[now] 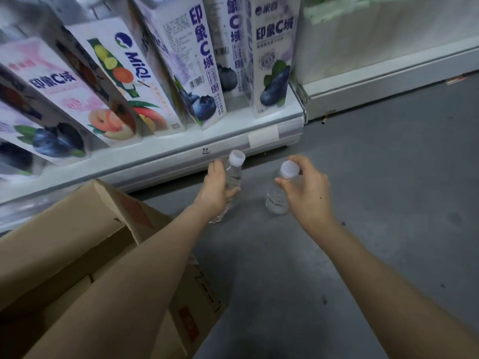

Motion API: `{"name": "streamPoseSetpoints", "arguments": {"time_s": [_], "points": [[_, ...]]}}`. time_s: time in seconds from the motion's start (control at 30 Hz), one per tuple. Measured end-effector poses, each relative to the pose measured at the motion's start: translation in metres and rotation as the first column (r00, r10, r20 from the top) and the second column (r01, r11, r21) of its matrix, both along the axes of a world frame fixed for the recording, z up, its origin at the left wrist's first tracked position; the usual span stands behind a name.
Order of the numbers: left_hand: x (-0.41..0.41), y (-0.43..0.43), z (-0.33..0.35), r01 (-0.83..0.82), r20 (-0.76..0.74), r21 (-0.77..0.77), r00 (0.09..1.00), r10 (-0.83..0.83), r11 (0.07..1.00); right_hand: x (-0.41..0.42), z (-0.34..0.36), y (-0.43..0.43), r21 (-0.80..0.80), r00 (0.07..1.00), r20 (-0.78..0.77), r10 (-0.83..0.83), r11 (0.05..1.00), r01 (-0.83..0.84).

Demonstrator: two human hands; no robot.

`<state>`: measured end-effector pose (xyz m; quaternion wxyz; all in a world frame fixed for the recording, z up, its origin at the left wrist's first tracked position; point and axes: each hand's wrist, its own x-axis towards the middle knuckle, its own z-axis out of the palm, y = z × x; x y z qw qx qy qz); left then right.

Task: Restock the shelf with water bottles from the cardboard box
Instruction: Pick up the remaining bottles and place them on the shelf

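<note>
Water bottles (277,197): clear plastic, round white caps (289,169).

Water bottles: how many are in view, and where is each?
2. The left hand holds one bottle; the right hand grips the other bottle near its cap. More may be hidden in the box.

Fruit carton (124,81) read "MiQi" w/ a logo. Pink carton (51,81) & blueberry cartons (272,60) bore "印象C域". Shelf edge (181,154) had a handwritten mark, approx. "ZL". Small print illegible.
</note>
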<state>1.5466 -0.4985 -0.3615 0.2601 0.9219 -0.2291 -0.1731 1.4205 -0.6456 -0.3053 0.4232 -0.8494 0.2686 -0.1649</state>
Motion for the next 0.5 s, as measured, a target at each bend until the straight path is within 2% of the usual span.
{"name": "streamPoseSetpoints", "arguments": {"time_s": [0.1,0.2,0.3,0.37,0.5], "points": [[-0.010,-0.002,0.036,-0.103,-0.082,-0.234,0.993,0.085,0.967,-0.004,0.030,0.004,-0.011,0.999,0.037,-0.020,1.000,0.020],[-0.020,0.005,0.079,-0.067,0.033,-0.306,0.996,0.081,0.950,-0.015,0.065,0.013,0.034,0.996,0.065,-0.059,0.998,0.057],[-0.026,0.019,0.135,-0.060,0.051,-0.431,0.995,0.090,0.900,-0.029,0.108,0.025,0.039,0.989,0.122,-0.087,0.996,0.083],[-0.029,0.033,0.175,-0.043,0.055,-0.458,0.996,0.076,0.888,-0.035,0.140,0.034,0.033,0.984,0.152,-0.094,0.995,0.090],[-0.037,0.069,0.262,-0.027,0.017,-0.515,0.999,0.041,0.857,-0.044,0.219,0.058,0.053,0.991,0.111,-0.080,0.996,0.075]]}}
